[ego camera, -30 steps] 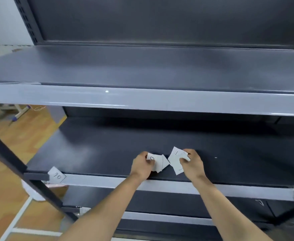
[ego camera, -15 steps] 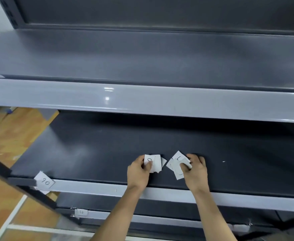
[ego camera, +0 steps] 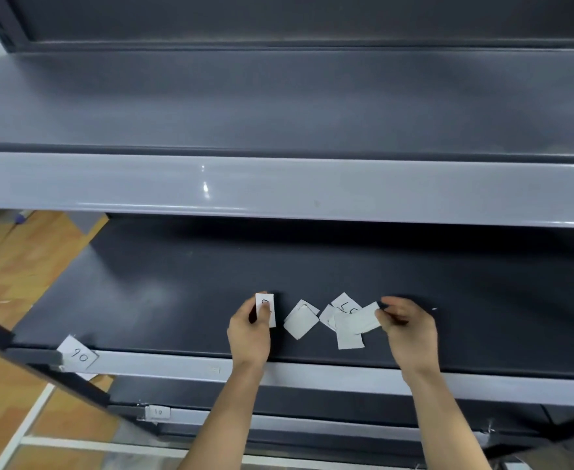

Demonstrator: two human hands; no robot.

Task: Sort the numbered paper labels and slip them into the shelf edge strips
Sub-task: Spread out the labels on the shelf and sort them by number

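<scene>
Your left hand (ego camera: pixel 249 334) is pinching one label (ego camera: pixel 266 308) upright w/ thumb on its face, digit half hidden. Right hand (ego camera: pixel 406 329) pinches the corner of a blank-side slip (ego camera: pixel 363 318) at its 9 o'clock. Loose labels (ego camera: pixel 301 322) lie on the dark shelf (ego camera: pixel 177 283) btwn both hands. A "10" tag (ego camera: pixel 79 356) sits tilted on the edge strip (ego camera: pixel 163 364) at 8 o'clock.

Wooden floor (ego camera: pixel 24 266) shows at the left, with what may be purple-tipped furniture feet (ego camera: pixel 19 218) near its far edge.
</scene>
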